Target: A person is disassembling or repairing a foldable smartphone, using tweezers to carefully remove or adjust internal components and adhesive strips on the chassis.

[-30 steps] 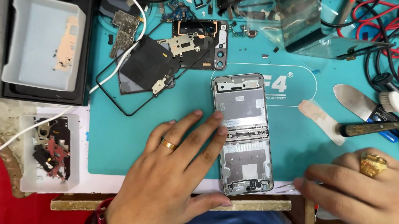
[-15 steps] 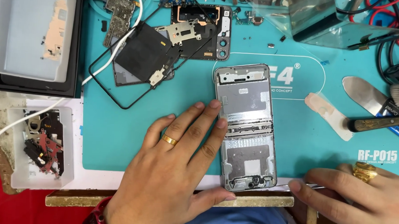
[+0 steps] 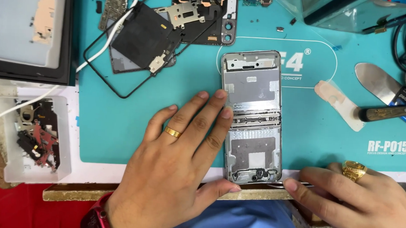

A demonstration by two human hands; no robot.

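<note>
Spatula (image 3: 378,84), parts tray (image 3: 7,165), flanking phone frame (image 3: 253,115)

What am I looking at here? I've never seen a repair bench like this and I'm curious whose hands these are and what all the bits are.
The picture comes from a camera worn on a person's head, looking down at their own two bare hands. The left hand, with a plain ring, rests flat on the teal mat, its fingertips against the side of an opened folding phone frame. The right hand, with a large ring, lies at the mat's lower edge beside the frame; whether it pinches a thin tool there is hard to tell. Around them lie a dark panel, a clear tray of small parts, a white cable and a metal blade.
</note>
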